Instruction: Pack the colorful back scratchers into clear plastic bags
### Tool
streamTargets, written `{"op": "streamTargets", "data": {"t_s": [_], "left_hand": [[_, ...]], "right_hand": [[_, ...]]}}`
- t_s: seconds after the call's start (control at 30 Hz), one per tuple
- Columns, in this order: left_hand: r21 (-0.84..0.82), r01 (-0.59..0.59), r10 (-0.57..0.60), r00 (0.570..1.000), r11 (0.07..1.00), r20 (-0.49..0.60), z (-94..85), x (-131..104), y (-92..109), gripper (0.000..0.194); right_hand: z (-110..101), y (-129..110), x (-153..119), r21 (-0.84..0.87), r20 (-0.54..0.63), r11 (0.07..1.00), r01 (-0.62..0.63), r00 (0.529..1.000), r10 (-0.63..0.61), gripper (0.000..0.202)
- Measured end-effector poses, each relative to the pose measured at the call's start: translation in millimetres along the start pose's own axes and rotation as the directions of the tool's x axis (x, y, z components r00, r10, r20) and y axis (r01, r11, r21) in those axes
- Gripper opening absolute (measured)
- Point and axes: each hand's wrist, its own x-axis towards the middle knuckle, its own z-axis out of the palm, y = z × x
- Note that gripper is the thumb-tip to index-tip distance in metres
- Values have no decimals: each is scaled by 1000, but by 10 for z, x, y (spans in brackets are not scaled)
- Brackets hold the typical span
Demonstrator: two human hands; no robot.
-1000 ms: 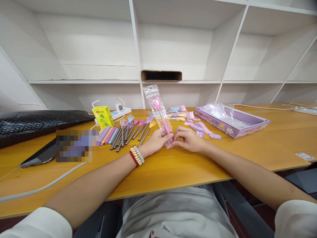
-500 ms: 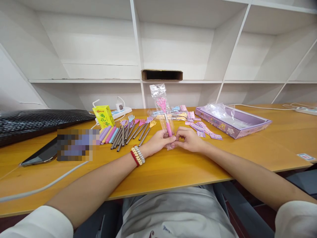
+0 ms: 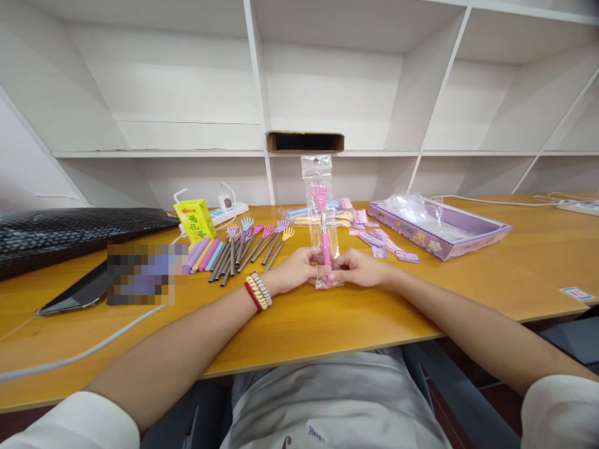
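Bagged pink scratcher (image 3: 320, 198) has swung upright. Fingers (image 3: 321, 271) of left hand (image 3: 298, 272) and right hand (image 3: 361, 268) pinch its partly hidden lower end (image 3: 327, 254).

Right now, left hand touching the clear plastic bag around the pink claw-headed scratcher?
Touching. Head view: left hand grips the clear plastic bag near its lower end.

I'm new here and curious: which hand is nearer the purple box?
Right. The right hand is left of the purple box, nearer the person; the left hand is farther left.
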Motion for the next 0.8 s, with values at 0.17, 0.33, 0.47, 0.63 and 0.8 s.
{"op": "streamTargets", "data": {"t_s": [0.17, 0.33, 0.47, 0.63, 0.8], "left_hand": [[103, -36, 40, 998, 994, -42, -5, 22, 3, 30], [0, -42, 42, 995, 999, -93, 18, 29, -10, 38], [-62, -5, 1, 998, 998, -62, 13, 22, -25, 37], [80, -41, 54, 985, 996, -164, -4, 51, -16, 28], [192, -65, 104, 975, 979, -198, -4, 44, 11, 19]], "right_hand": [[39, 33, 1, 119, 29, 992, 31, 999, -34, 49], [48, 84, 7, 169, -11, 986, 7, 1000, -6, 50], [19, 128, -1, 147, -34, 989, -4, 999, 9, 49], [-3, 91, -3, 113, -52, 994, 2, 999, 4, 49], [9, 29, 0, 32, -18, 998, 50, 999, -50, 48]]}}
